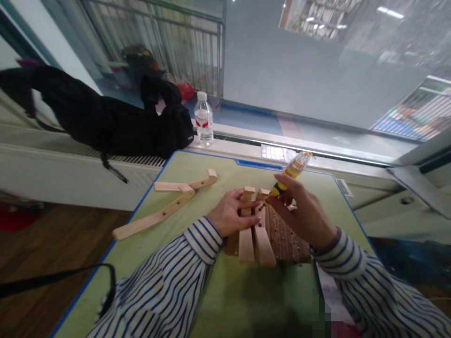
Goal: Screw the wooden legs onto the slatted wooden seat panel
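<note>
My left hand reaches across two pale wooden pieces, its fingers pressing and steadying them. The left wooden piece and the right wooden piece lie side by side, both with a raised far end. Small dark holes show in the right one. Under them is a brown board covered with rows of small bumps. My right hand is closed around a screwdriver with a yellow-and-black grip and a clear end. It tilts down to the right wooden piece; its tip is hard to make out between the fingers.
Two more curved wooden pieces lie crossed at the left of the green table. Beyond, a water bottle and a black bag rest on the window ledge. A strap hangs at lower left.
</note>
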`<action>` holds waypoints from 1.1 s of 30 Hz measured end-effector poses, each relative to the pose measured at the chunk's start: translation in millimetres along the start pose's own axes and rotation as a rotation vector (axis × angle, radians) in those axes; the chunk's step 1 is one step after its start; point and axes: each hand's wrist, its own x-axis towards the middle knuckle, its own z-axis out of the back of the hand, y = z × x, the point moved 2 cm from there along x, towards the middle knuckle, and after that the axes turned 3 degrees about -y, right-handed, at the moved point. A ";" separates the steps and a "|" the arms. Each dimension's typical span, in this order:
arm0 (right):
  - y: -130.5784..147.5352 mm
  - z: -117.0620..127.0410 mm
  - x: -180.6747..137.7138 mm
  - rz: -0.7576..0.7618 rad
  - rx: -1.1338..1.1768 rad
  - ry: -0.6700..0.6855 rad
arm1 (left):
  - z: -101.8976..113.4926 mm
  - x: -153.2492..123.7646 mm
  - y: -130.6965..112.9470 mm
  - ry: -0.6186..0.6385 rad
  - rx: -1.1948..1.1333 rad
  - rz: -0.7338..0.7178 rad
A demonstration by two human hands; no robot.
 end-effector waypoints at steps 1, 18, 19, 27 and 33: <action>-0.5 -0.3 0.0 -0.010 -0.002 0.003 | -0.1 -0.1 0.2 -0.003 -0.002 -0.004; 3.1 4.3 3.7 -0.042 0.010 0.060 | 0.3 -0.6 1.4 -0.002 -0.001 -0.006; 2.9 4.2 3.8 -0.036 0.005 0.056 | 0.4 -0.6 1.3 0.003 -0.005 -0.010; 2.9 4.3 2.9 0.017 -0.023 0.029 | 1.4 0.0 -1.3 0.012 -0.016 0.012; 1.3 2.0 3.8 0.018 -0.016 0.008 | 0.9 -0.2 -3.0 0.011 -0.045 0.020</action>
